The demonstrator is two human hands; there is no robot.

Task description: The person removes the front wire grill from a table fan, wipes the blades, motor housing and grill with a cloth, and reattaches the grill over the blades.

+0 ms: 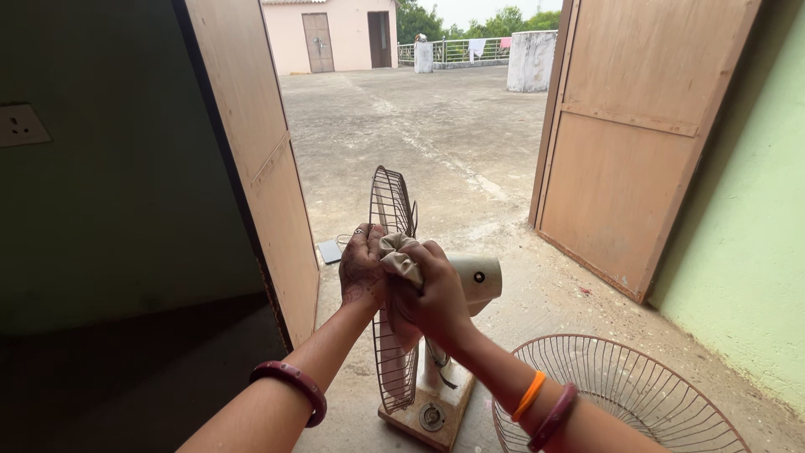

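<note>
At doorway, head view: table fan [436, 369], rear grille [392, 252] mounted upright, edge-on to you.
Your right hand [432, 294] is closed on a beige cloth [401, 256] against the grille; your left hand [362, 268] steadies the grille's other face. Loose front grille [620, 386] lies lower right.
</note>
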